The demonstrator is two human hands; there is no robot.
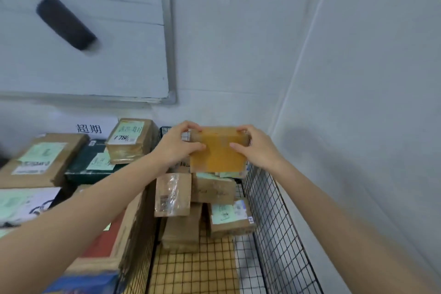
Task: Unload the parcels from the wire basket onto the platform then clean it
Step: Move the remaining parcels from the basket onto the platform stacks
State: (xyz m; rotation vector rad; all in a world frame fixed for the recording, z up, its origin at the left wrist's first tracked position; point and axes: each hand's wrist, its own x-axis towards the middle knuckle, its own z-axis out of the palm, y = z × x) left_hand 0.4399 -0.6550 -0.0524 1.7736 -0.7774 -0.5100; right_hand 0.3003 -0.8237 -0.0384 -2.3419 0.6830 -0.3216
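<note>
- The taped brown parcel (pixel 218 150) is just below the view's centre, toward 6 o'clock, held over the wire basket (pixel 274 210).
- The left hand (pixel 177 144) grips the parcel's 9 o'clock edge, fingers curled over the top and thumb on the near face.
- The right hand (pixel 256 148) grips the 3 o'clock edge likewise.
- More parcels (pixel 173 194) lie piled in the basket at 6 o'clock; the held one seems clear of them, though blur hides the gap.
- Labelled boxes (pixel 40 157) are stacked at 8 o'clock.
- A whiteboard (pixel 107 67) hangs at 10 o'clock.

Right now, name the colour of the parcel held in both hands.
Orange-tan parcel, seen best in the head view.
</note>
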